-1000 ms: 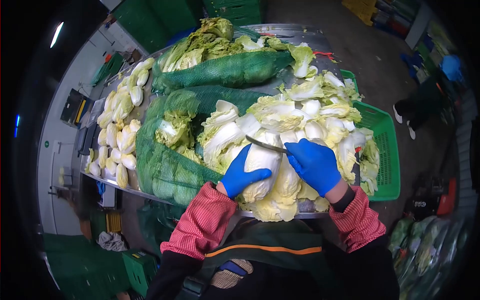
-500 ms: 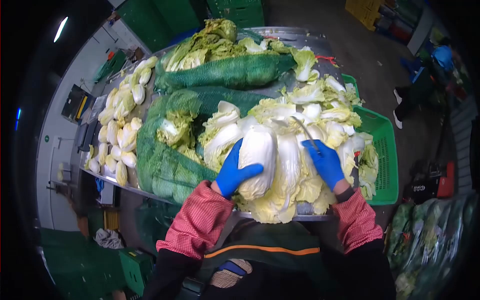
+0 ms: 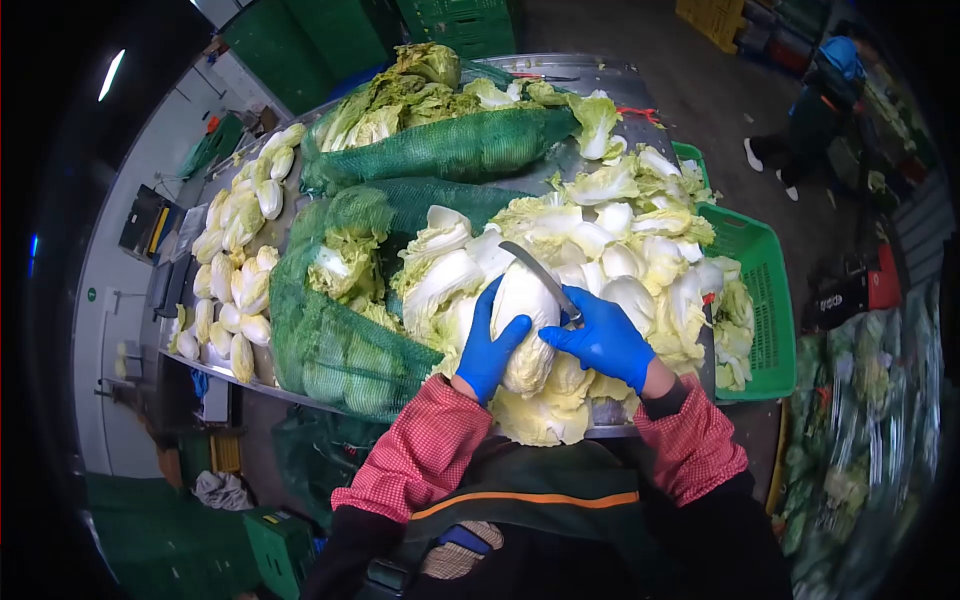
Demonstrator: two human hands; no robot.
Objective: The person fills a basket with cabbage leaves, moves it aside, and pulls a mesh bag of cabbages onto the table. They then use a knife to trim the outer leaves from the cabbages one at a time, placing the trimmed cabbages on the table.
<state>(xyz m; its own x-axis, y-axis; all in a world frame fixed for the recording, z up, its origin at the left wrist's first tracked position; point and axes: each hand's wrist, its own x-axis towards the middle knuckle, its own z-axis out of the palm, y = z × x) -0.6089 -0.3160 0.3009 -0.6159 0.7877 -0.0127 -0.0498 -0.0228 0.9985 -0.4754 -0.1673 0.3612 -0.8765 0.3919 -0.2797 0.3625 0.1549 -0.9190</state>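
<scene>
A pale Chinese cabbage (image 3: 523, 312) stands tilted in front of me, with its white base end facing away. My left hand (image 3: 490, 345), in a blue glove, is closed around its left side, thumb across the front. My gloved right hand (image 3: 603, 342) grips a knife with a curved blade (image 3: 538, 266), and its thumb reaches the cabbage's right side. The blade passes over the upper part of the cabbage. Loose trimmed leaves (image 3: 540, 418) lie under and around both hands, heaped to the right.
Green net sacks of cabbages (image 3: 350, 365) lie left and behind. Trimmed cabbages (image 3: 240, 285) sit at the table's far left. Against the right edge is a green crate (image 3: 768, 300) with leaves in it. Another knife (image 3: 545, 77) lies at the back. A person (image 3: 815, 125) is at upper right.
My right hand has moved left to the cabbage, bringing the knife over its upper part. My left hand and the cabbage have shifted slightly right. The person behind has moved left in view.
</scene>
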